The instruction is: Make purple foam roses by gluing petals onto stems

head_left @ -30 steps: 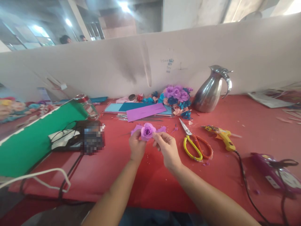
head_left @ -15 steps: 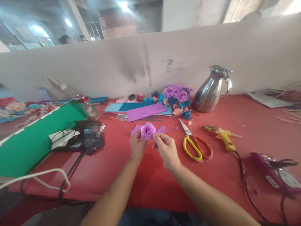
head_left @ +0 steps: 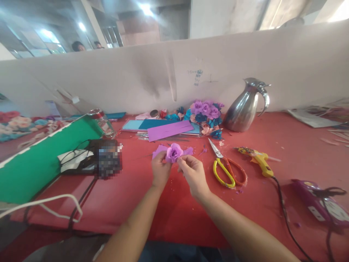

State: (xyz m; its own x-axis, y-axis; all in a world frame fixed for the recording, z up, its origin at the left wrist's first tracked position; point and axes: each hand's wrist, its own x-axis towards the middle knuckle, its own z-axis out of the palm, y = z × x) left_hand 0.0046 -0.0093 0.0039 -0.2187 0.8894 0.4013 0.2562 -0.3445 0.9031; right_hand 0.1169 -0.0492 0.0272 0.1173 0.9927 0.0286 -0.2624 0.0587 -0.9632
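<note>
A purple paper flower [head_left: 175,152] with layered, curled petals is held up between both hands over the red table. My left hand [head_left: 161,168] pinches it from the left side, thumb toward me. On its lower right edge, my right hand [head_left: 193,173] grips a petal between thumb and fingers. Behind the hands lie loose purple paper pieces [head_left: 188,150], partly hidden by the flower. Farther back, a purple paper strip [head_left: 169,131] rests across blue sheets [head_left: 131,125]. To the right of my hands are scissors [head_left: 224,169] with yellow and orange handles.
A yellow glue gun [head_left: 259,160] and a purple power strip [head_left: 320,203] with cords lie at right. At the back stand a steel jug [head_left: 242,105] and a bunch of paper flowers [head_left: 205,111]. A glass jar [head_left: 102,123] and green board [head_left: 54,162] are at left.
The flower has turned slightly and shifted a little to the right between the fingers. Both hands keep their hold; the whole view has moved slightly.
</note>
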